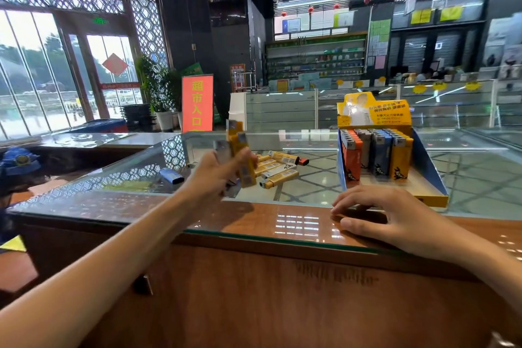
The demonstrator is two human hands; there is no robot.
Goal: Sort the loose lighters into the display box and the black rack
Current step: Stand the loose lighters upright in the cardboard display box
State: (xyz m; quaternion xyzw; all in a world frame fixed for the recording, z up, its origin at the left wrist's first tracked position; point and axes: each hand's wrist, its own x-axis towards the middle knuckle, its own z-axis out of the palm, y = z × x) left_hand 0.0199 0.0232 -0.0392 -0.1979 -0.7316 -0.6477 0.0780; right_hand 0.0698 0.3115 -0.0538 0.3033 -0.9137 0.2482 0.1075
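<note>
I'm at the gathering step: my left hand [217, 174] grips a blurred bunch of yellow lighters [240, 150] above the counter [282, 223]. My right hand [395, 217] rests beside the display box [435, 178], fingers [356, 200] spread. Next, I judge, the bunch goes into the box upright; loose lighters [278, 169] lie between.

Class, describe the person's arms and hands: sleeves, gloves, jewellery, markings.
Both forearms are bare, no sleeves in view. The left hand and right hand wear no gloves; no rings, watch or markings show, though the left is motion-blurred.
</note>
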